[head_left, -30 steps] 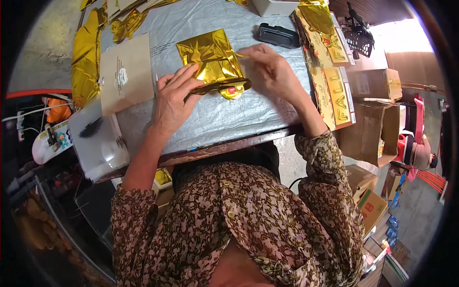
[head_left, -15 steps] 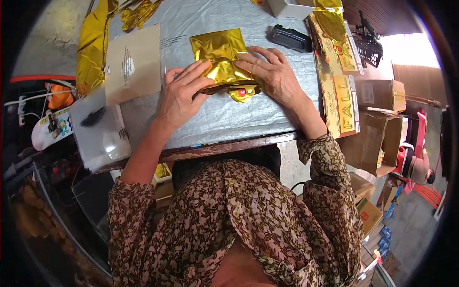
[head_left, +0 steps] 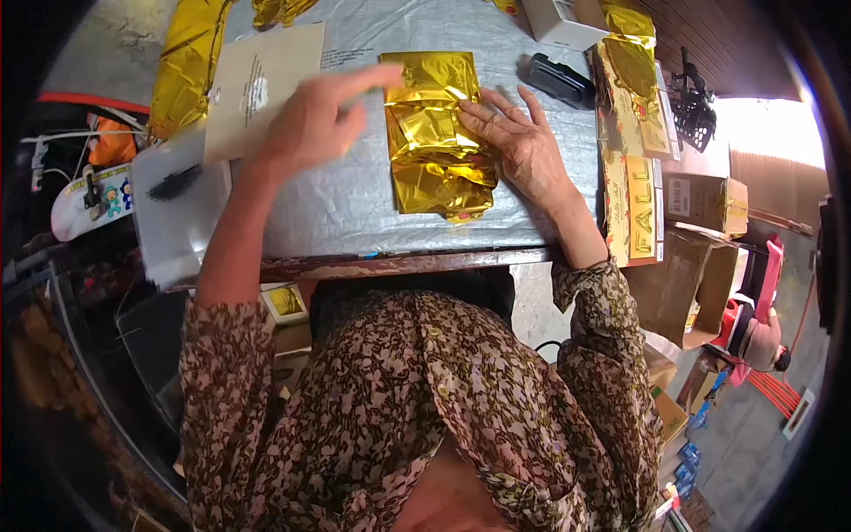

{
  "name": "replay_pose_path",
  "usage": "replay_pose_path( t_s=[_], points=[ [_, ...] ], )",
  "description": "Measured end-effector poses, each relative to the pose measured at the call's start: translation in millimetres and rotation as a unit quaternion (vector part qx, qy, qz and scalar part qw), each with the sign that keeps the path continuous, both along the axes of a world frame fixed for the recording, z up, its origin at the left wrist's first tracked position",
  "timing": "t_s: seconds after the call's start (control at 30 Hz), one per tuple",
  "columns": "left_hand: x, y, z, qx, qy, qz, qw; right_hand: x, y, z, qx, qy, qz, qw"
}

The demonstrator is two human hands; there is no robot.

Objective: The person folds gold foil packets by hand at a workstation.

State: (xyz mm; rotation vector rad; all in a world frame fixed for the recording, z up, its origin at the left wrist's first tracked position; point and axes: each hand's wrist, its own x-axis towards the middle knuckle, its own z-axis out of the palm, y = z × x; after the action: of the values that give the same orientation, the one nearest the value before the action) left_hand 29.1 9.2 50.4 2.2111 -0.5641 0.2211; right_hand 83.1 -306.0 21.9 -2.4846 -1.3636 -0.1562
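A creased piece of gold foil [head_left: 434,133] lies lengthwise on the silvery covered table [head_left: 341,222], crossed by several fold lines. Its lower end is crumpled, with a small printed tab showing at the bottom edge. My right hand [head_left: 523,151] rests flat along the foil's right side, fingers spread and fingertips on it. To the left, my left hand [head_left: 319,120] is blurred by motion, its index finger stretched toward the foil's upper left edge and the thumb apart. Nothing shows in the left hand.
A beige card [head_left: 266,75] and a clear plastic sleeve [head_left: 177,213] lie at left. A black case [head_left: 558,80] and a white box [head_left: 567,22] stand at upper right. Packs lettered FALL [head_left: 640,208] line the right edge. Cardboard boxes [head_left: 678,284] and another person [head_left: 761,341] are beyond.
Both hands were on the folded foil; now it lies opened out longer toward me. My left hand has lifted off and moved up and left, while my right stays at the foil's right side.
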Motion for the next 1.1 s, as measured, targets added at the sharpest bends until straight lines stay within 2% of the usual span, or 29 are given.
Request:
replay_pose_path(
  t_s=[0.17,0.3,0.53,0.6,0.63,0.7,0.8,0.93,1.0,1.1],
  points=[
    [50.2,-7.3,-47.4,0.051,-0.046,0.019,0.997,0.2,2.6,-2.4,0.0,-0.013,0.007,1.0],
    [50.5,-9.0,-62.4,0.074,-0.115,0.022,0.99,-1.7,-2.2,-7.3,-0.005,-0.017,0.002,1.0],
    [24.9,-5.5,-44.0,0.049,-0.107,0.011,0.993,-0.8,-2.4,-11.2,0.012,-0.007,0.014,1.0],
    [-3.2,3.4,-28.6,0.109,-0.041,-0.111,0.987,-2.0,-5.0,-12.5,0.017,-0.002,0.004,1.0],
    [-13.8,3.0,-19.0,0.109,-0.039,-0.119,0.986,-2.1,-4.5,-11.4,0.017,0.001,0.005,1.0],
    [-29.3,2.5,-3.0,0.178,-0.016,-0.162,0.971,-3.1,-3.4,-12.2,0.019,0.005,0.007,1.0],
    [-25.3,-0.3,-3.1,0.196,-0.036,-0.203,0.959,-1.8,-5.3,-13.1,0.008,-0.015,0.009,1.0],
    [-11.9,-13.6,5.8,0.244,-0.087,-0.206,0.944,-3.0,-6.2,-13.5,0.014,0.0,0.001,1.0],
    [-8.7,-24.4,12.8,0.243,-0.145,-0.158,0.946,-0.9,-6.8,-15.4,0.003,-0.049,0.004,0.999],
    [-13.3,-25.9,2.9,0.214,-0.098,-0.135,0.962,-2.5,-7.5,-17.3,0.025,0.01,-0.006,1.0]
  ],
)
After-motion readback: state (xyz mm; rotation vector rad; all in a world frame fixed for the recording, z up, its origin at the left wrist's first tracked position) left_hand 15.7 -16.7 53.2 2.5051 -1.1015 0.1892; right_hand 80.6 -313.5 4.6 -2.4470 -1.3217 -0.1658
